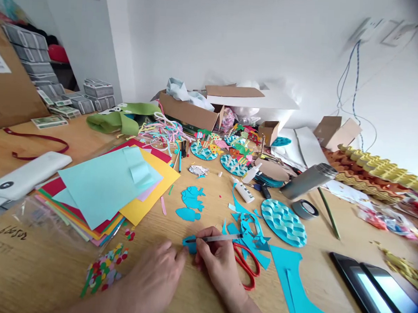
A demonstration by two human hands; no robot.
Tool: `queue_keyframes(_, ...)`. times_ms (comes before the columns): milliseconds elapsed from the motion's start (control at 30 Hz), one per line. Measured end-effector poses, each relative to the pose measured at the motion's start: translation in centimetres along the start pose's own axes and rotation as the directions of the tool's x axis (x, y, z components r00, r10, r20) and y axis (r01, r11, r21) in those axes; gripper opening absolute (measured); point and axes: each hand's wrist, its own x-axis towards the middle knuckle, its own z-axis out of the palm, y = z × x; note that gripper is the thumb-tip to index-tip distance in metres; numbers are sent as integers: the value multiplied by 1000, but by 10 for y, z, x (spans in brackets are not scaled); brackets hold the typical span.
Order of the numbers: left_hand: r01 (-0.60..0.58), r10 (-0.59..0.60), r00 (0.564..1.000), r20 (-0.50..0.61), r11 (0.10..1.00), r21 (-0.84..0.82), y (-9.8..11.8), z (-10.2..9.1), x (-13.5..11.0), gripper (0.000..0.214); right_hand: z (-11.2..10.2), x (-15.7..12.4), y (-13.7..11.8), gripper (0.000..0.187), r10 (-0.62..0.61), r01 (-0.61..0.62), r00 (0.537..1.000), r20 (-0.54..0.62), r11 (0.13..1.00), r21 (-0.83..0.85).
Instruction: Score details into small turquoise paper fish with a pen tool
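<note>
My right hand (219, 260) is closed around a slim pen (218, 238), its tip on a small blue paper cutout (189, 244). The curled fingers of my left hand (157, 270) press at the near left edge of the same cutout; their undersides are hidden. Beyond lie more blue paper fish cutouts (192, 196), one with drawn lines. Red-handled scissors (248, 266) rest right of my right hand, partly under blue paper scraps (249, 233). A larger blue sheet (293, 282) with a cut edge lies farther right.
Coloured paper sheets (98, 183) are stacked at left, with confetti dots (107, 265) nearer. A wavy blue disc (283, 222), tape roll (305, 208), glue bottle (244, 191) and tilted metal flask (307, 180) stand or lie at right. Egg trays (379, 170) and boxes (188, 111) line the wall.
</note>
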Motion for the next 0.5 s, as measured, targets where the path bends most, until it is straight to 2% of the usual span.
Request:
queue_keyframes(200,37,-36,998,-43,999,27,2,-1,-2,38,-1,-2,9,38,-58,58,996,-73,998,-6)
queue_keyframes(333,60,-59,998,-38,998,19,3,-6,-1,37,0,-1,11,40,-56,53,997,-62,998,-45)
queue_keyframes(500,47,-47,998,-40,999,3,2,-2,0,37,0,0,11,38,-40,37,998,-49,997,-62)
